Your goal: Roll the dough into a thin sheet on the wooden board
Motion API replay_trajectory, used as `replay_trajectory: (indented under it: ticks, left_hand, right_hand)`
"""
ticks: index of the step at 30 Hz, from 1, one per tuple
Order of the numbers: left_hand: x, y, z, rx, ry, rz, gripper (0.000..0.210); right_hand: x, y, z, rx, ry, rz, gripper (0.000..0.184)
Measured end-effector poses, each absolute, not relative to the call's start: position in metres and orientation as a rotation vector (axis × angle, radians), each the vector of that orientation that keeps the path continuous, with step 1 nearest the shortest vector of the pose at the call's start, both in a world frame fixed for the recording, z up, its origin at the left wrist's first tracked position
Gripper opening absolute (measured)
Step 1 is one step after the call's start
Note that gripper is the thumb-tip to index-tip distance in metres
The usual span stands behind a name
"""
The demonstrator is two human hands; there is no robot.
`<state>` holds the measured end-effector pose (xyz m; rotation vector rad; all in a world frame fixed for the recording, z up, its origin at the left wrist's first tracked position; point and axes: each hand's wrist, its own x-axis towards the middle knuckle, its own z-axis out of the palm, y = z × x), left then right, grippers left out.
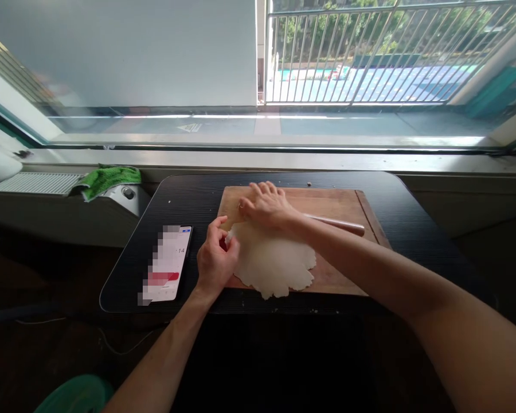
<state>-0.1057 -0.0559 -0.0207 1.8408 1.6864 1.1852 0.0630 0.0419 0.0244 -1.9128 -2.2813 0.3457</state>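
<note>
A thin, pale sheet of dough (273,258) with a ragged edge lies on a wooden cutting board (327,199). Its front edge reaches past the near side of the board. My left hand (217,255) pinches the dough's left edge between thumb and fingers. Beyond the dough, my right hand (266,203) is over the far left part of the board, fingers spread and palm down. A wooden rolling pin (341,224) lies on the board behind my right forearm. Its left end is hidden by my right hand and wrist.
The board rests on a dark table (189,198) with a few crumbs. A lit phone (167,267) lies left of the board. Past the table are a green cloth (112,180) on a white radiator (36,182) and a window ledge. A green tub (75,396) stands below left.
</note>
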Motion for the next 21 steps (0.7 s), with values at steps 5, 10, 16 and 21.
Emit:
replay_trajectory:
  ticks: [5,10,16,21]
  left_hand:
    - [-0.106,-0.055,-0.020,1.846,1.709,1.171,0.046]
    - [-0.106,-0.055,-0.021,1.834,1.691,1.184,0.045]
    - [-0.105,-0.055,-0.021,1.826,1.700,1.187,0.045]
    - [-0.106,-0.055,-0.022,1.808,1.669,1.205,0.046]
  right_hand:
    - [0.065,0.049,0.030,-1.960,-2.215,0.239,0.069]
    - [0.061,0.035,0.031,-1.959,-2.237,0.336,0.073]
    - [0.060,0.036,0.031,-1.940,-2.250,0.280,0.075]
    - [0.059,0.036,0.033,-2.009,-2.195,0.341,0.072]
